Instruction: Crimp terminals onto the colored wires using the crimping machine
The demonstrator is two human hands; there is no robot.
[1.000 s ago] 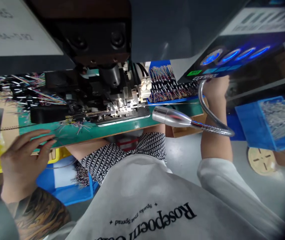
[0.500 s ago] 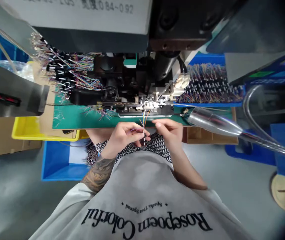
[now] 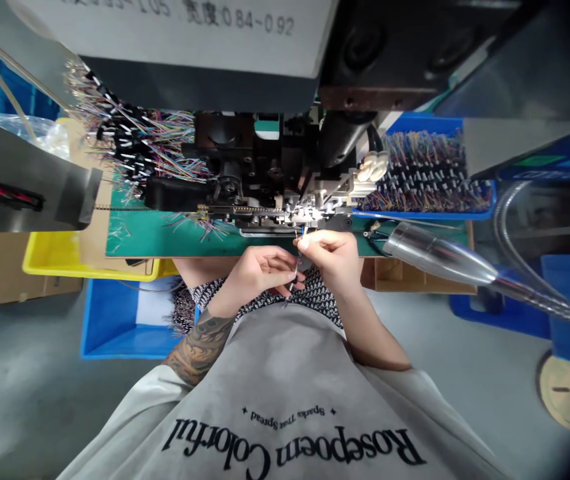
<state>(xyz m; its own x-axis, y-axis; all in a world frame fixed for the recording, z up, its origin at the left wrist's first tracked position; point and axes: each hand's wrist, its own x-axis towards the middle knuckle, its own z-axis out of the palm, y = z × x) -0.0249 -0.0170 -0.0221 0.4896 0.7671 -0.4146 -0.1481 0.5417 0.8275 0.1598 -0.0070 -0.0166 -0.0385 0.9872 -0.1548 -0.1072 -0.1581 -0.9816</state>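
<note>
A short cable (image 3: 292, 283) with a dark jacket and thin coloured wires at its far end sits between my hands, in front of the machine's brightly lit head (image 3: 307, 212). My left hand (image 3: 262, 270) holds the cable's body between thumb and fingers. My right hand (image 3: 332, 257) pinches the thin wires near the machine's front edge, thumb and forefinger together. The wire tips point at the machine; whether they touch it I cannot tell.
Bundles of cut cables (image 3: 139, 147) lie left of the machine, and more fill a blue bin (image 3: 425, 215) on the right. A flexible metal lamp (image 3: 439, 253) reaches in from the right. Yellow (image 3: 89, 272) and blue (image 3: 129, 347) bins stand at the left.
My right hand has moved left and closed on the wires, from open beside them. My left hand stays on the cable, which now tilts slightly. The view has shifted a little.
</note>
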